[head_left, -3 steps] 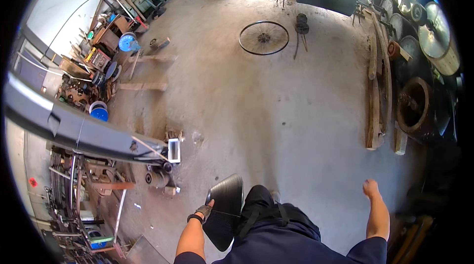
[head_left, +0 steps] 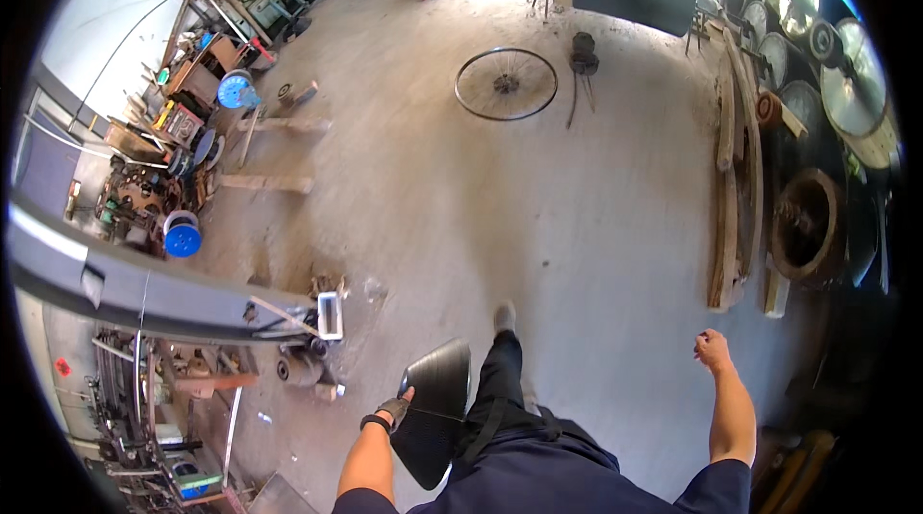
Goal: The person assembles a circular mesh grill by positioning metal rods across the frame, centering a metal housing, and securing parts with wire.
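My left hand (head_left: 395,407), in a glove that leaves the fingertips bare and with a dark band at the wrist, grips a black, finely ridged panel (head_left: 435,415) by its left edge. The panel has slanted ends and a thin line across its middle; it hangs beside my left leg, and its exact kind I cannot make out. Out to the right, my bare right hand (head_left: 711,349) hangs in the air with its fingers curled in and nothing visible in them. My left foot (head_left: 505,315) is stretched forward on the concrete floor.
A spoked wheel (head_left: 506,83) lies ahead on the floor, beside a dark tool with two long handles (head_left: 584,62). Long timbers (head_left: 727,168) and round drums (head_left: 808,221) line the right. A grey beam (head_left: 192,288), a metal rack (head_left: 144,408) and clutter fill the left.
My left foot has swung forward into view. The right hand has risen a little and moved slightly left. The left hand still holds the black panel.
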Motion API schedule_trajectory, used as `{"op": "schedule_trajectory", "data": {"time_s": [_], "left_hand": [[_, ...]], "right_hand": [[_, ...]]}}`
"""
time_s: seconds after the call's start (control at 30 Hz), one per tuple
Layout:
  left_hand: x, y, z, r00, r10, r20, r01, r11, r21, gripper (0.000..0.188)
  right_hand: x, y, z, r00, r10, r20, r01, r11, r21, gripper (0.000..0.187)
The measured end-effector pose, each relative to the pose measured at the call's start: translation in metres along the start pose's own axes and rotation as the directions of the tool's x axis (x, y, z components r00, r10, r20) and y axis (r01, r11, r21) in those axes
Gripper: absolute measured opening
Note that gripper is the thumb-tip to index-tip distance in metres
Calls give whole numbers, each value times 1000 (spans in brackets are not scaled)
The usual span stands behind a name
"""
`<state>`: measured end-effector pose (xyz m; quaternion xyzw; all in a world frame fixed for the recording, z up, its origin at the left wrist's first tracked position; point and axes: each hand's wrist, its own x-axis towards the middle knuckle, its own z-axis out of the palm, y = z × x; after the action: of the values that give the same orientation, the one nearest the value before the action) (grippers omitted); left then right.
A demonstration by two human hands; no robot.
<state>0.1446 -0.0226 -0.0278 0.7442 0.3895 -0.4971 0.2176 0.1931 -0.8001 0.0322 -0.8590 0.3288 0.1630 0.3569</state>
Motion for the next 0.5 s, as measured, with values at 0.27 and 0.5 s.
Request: {"op": "schedule_trajectory", "data": {"time_s": [0.27, 0.5], "left_hand": [[86, 316, -176, 986, 109, -130, -106, 994, 29, 104], [111, 607, -255, 953, 214, -217, -199, 976, 87, 105]], "right_hand": [[183, -39, -21, 845, 465, 264, -387, 873, -296, 18], [324, -42, -106, 791, 604, 100, -556, 777, -296, 23]]}}
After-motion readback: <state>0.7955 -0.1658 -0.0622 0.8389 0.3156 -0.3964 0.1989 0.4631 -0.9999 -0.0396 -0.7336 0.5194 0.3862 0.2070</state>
